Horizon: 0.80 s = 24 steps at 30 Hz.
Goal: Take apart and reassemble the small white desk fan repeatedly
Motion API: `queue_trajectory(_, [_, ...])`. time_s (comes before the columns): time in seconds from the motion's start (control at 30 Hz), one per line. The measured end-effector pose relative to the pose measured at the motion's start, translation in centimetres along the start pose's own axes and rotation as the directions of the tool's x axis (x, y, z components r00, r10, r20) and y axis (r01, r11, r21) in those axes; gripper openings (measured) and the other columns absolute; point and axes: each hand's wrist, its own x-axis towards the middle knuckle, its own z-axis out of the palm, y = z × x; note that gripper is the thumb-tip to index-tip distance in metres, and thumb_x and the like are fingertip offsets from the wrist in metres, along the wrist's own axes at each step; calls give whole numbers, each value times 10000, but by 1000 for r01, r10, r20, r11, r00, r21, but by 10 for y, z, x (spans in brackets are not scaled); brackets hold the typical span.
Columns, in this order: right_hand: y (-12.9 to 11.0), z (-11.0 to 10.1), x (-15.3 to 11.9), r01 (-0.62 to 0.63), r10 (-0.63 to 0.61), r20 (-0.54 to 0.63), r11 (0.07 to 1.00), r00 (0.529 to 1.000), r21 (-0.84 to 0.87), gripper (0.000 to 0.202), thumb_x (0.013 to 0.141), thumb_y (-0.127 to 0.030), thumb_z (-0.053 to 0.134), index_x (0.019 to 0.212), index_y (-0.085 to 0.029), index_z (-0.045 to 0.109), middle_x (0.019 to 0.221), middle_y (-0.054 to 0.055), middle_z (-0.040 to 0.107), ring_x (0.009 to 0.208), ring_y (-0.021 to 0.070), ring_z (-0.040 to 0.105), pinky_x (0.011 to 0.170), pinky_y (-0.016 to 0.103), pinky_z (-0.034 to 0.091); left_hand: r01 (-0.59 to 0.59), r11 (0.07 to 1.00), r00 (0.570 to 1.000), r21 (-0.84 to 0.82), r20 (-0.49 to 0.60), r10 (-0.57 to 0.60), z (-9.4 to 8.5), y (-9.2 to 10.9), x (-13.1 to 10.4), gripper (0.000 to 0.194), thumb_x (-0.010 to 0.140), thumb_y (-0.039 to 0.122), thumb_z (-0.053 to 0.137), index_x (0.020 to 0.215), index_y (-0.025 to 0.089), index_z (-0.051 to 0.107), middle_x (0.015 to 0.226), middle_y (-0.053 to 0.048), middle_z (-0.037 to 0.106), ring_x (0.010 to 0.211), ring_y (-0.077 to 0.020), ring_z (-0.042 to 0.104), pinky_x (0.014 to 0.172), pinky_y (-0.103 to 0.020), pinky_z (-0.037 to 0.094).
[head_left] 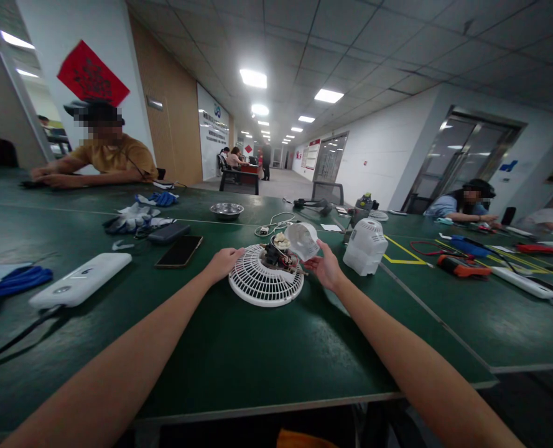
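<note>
Now the left hand [224, 264] is gripping the edge of the white fan cage [259, 286] | the right hand [326, 269] is holding a white cup-shaped cover [303, 241] | the cage is lying on the green surface [267, 354], with a dark motor [273, 256] sitting on it | a white case [366, 247] is standing to the right

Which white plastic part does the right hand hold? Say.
The small cover, held by the right hand; the round grille touches the left hand, the tall housing stands untouched.
</note>
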Motion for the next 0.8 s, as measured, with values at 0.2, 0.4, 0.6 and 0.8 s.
queue_trajectory(0.2, [-4, 26, -24, 319, -301, 119, 929, 946, -188, 689, 717, -441, 733, 1285, -294, 374, 907, 1, 645, 795, 189, 618, 773, 356, 522, -13, 1000, 1000, 20, 19, 13, 0, -4, 3, 524, 745, 661, 539, 752, 159, 690, 725, -68, 704, 719, -231, 624, 644, -293, 429])
queue_trajectory(0.4, [-13, 32, -42, 548, -434, 334, 662, 837, -512, 765, 688, -383, 766, 1351, -298, 395, 1089, 52, 616, 925, 230, 587, 908, 432, 466, -63, 996, 998, 55, 29, 61, 1, -9, 6, 594, 764, 695, 491, 827, 145, 704, 776, -86, 715, 701, -225, 625, 643, -297, 424])
queue_trajectory(0.6, [-16, 33, -42, 608, -467, 391, 564, 793, -559, 682, 714, -346, 720, 1340, -295, 454, 1269, 69, 549, 968, 252, 564, 922, 448, 460, -74, 992, 997, 101, 31, 71, 0, -9, 4, 581, 815, 658, 457, 868, 142, 719, 839, -110, 729, 758, -250, 653, 692, -328, 449])
queue_trajectory(0.8, [-14, 28, -38, 611, -460, 406, 539, 790, -580, 749, 721, -300, 696, 1400, -274, 380, 1288, 87, 543, 1054, 283, 555, 958, 467, 448, -288, 938, 948, 192, -82, 307, 2, 17, -13, 545, 803, 504, 573, 1223, 162, 637, 1274, -137, 625, 1125, -281, 587, 956, -364, 421])
